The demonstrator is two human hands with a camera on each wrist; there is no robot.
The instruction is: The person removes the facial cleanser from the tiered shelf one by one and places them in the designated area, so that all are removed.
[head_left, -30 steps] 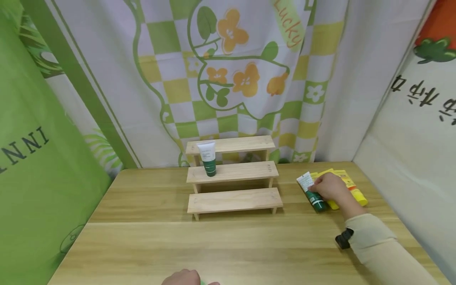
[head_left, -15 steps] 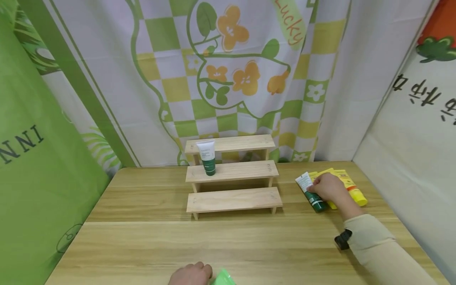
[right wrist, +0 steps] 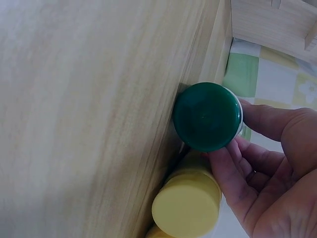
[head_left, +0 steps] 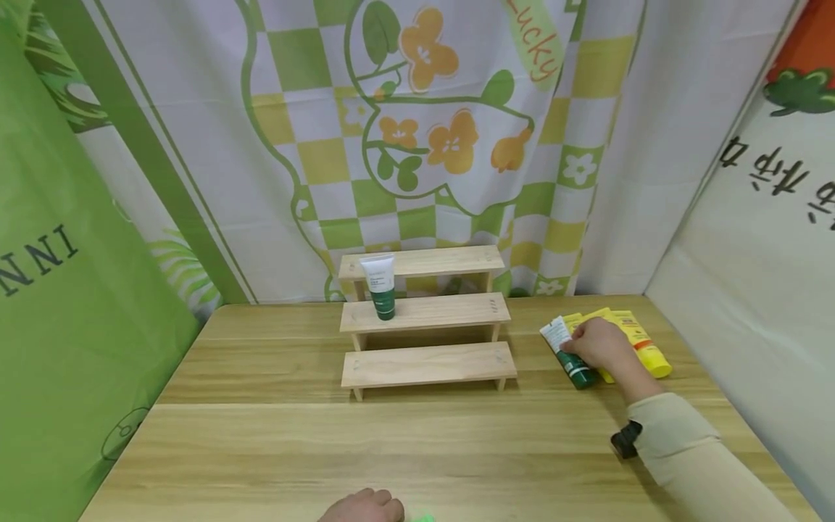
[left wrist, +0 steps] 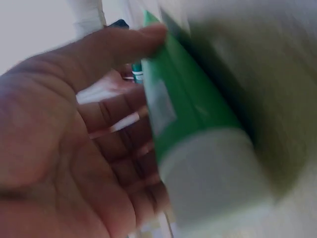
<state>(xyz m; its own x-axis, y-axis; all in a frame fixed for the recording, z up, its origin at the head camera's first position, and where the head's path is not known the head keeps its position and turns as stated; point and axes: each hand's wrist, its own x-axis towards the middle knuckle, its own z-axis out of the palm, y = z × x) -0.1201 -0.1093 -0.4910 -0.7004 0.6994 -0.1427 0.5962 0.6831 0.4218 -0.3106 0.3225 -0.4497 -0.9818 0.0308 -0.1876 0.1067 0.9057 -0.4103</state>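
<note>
At the bottom edge of the head view is my left hand [head_left: 362, 506], with a sliver of a bright green tube [head_left: 425, 518] beside it. The left wrist view shows that green tube [left wrist: 190, 106] with a wide pale cap [left wrist: 215, 178], pinched at its narrow end between thumb and fingers. On the table's right side my right hand [head_left: 603, 344] holds a white and dark green squeeze tube [head_left: 567, 354]. The right wrist view has its round green cap [right wrist: 207, 116] facing the camera, thumb on one side and fingers on the other.
Yellow tubes [head_left: 646, 348] lie on the table under and beyond my right hand. A three-step wooden rack [head_left: 430, 366] stands at the back middle. On its middle step, a white and green tube [head_left: 380, 288] stands upright at the left. A patterned curtain [head_left: 417, 145] hangs behind.
My left hand has shifted a little to the right along the bottom edge. The green tube rose into the head view, then sank mostly out. My right hand has barely moved.
</note>
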